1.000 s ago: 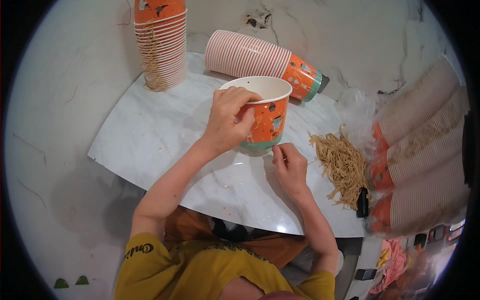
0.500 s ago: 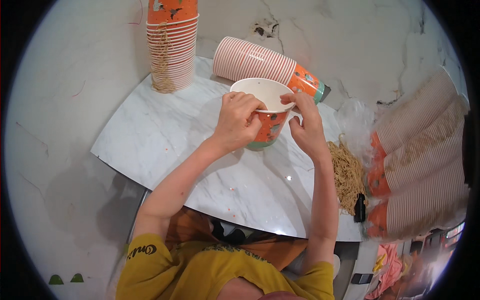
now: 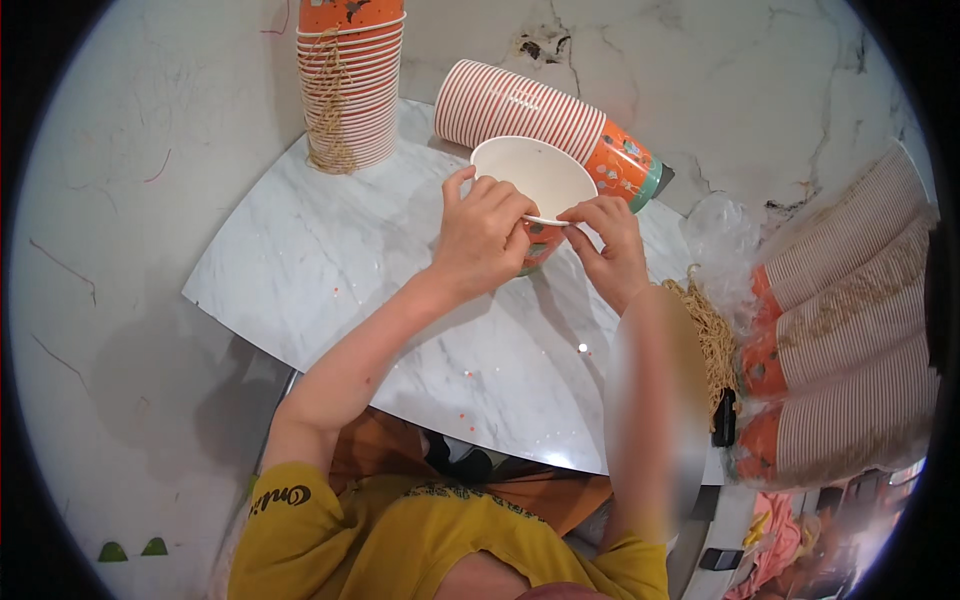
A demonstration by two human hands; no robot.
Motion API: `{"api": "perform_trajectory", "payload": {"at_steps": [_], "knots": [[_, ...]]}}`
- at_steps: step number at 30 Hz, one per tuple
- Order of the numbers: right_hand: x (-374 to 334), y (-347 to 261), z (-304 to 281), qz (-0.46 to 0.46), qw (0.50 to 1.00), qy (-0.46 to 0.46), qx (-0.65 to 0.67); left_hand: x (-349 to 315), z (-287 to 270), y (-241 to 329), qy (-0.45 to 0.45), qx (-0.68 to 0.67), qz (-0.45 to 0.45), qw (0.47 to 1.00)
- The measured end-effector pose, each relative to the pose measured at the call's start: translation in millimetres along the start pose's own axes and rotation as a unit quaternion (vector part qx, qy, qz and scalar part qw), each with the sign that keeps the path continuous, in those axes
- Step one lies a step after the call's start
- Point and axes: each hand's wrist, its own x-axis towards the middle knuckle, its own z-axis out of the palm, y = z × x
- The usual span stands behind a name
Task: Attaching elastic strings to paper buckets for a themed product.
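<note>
A paper bucket [image 3: 545,172], white inside with an orange and green printed outside, is tilted with its mouth toward me over the table. My left hand [image 3: 478,232] is closed on its near rim, fingers over the edge and thumb below. At the near right of the same rim, my right hand [image 3: 610,243] pinches the edge between thumb and fingers. Right behind the bucket lies a nested row of the same kind of buckets [image 3: 515,108], its orange and green end pointing right. The bucket's lower part is mostly hidden by its rim and my hands.
An upright stack of nested buckets [image 3: 372,95], with tan string hanging on it, stands at the far left of the marbled table [image 3: 290,265]. On the right are a bundle of tan string [image 3: 712,345], clear plastic [image 3: 722,232], a black object [image 3: 724,418] and several bagged bucket stacks [image 3: 850,330].
The bucket has tipped so that its mouth faces me more. My right hand's fingers have come from the right side of the rim to its near edge, closer to my left hand.
</note>
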Motion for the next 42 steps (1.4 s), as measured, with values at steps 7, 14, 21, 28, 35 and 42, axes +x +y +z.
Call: {"api": "perform_trajectory", "payload": {"at_steps": [7,14,21,28,35,42], "knots": [[-5,-20,9,-0.058,0.996,0.014,-0.064,-3,4,9,-0.003,0.010,0.028,1.000],[-5,-1,-4,-0.028,0.997,0.012,-0.070,-2,-1,2,-0.017,0.002,0.013,1.000],[-5,0,-2,-0.039,0.997,0.035,-0.064,5,-4,-2,0.015,0.026,0.025,0.999],[-2,-17,4,-0.036,0.993,0.106,0.038,2,0,12,0.018,-0.027,0.042,0.999],[-21,46,11,0.254,0.928,0.202,0.181,4,0,-3,0.014,-0.263,-0.185,0.947],[-24,56,13,0.518,0.771,0.041,0.367,-3,6,-14,-0.052,-0.367,-0.208,0.905]]}}
